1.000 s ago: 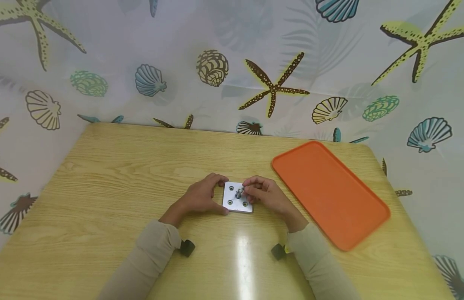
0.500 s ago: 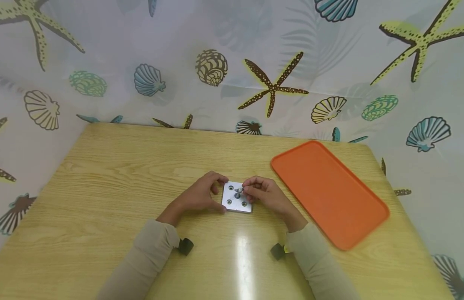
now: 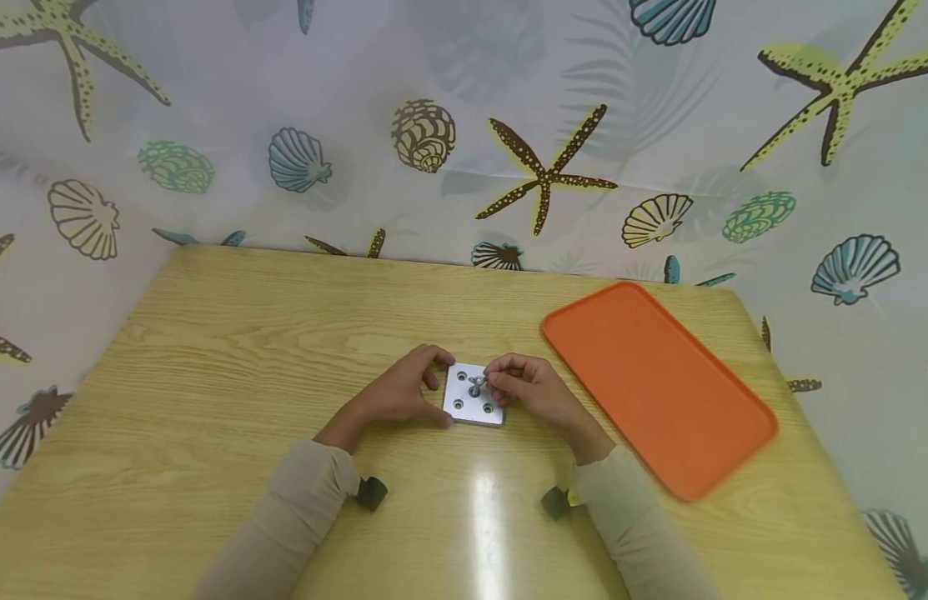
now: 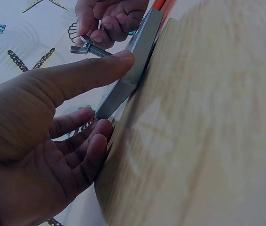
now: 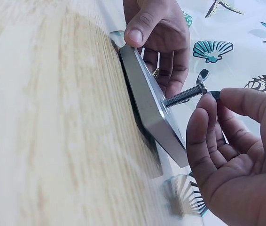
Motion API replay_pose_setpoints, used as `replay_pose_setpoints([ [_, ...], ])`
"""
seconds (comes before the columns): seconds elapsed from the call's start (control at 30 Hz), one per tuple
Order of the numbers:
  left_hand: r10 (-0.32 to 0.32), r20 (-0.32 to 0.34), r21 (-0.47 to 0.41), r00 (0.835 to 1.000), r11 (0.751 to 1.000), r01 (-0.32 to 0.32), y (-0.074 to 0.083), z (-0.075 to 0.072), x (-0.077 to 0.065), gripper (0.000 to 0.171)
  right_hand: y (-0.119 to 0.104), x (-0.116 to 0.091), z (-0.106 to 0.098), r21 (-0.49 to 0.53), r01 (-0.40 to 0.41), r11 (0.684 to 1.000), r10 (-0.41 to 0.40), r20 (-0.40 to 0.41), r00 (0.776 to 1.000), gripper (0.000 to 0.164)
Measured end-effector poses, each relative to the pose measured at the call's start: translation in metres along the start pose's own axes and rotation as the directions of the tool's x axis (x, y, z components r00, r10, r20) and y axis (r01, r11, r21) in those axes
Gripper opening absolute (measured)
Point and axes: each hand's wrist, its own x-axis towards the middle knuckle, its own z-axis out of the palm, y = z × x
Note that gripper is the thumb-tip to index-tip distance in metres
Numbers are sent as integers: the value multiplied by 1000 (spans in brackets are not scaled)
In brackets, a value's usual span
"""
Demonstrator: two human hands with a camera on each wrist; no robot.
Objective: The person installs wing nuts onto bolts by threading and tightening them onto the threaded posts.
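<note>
A square silver metal plate (image 3: 474, 410), with several round holes, lies on the wooden table. From its middle stands a wing screw (image 5: 183, 97), its threaded shaft showing between the plate and the wings. My left hand (image 3: 403, 390) holds the plate by its left side, thumb at the near corner and fingers at the far corner. With thumb and forefinger, my right hand (image 3: 534, 392) pinches one wing of the screw; the other wing (image 5: 203, 75) sticks out free in the right wrist view. The plate's underside is hidden.
To the right of the hands, an orange tray (image 3: 659, 392) lies at a slant on the wooden table (image 3: 283, 333). A cloth (image 3: 343, 100) printed with shells and starfish hangs behind the table and along its sides.
The plate and left hand have shifted very slightly left. The screw's wings have turned a little, while my right hand keeps its pinch in almost the same place.
</note>
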Motion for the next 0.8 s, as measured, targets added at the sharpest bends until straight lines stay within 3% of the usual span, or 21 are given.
replay_pose_setpoints([
  [0.8,9,-6,28,1000,1000,-9,-2,1,0,84,-1,-1,-1,-32,-16,999,16,-6,1000,21],
])
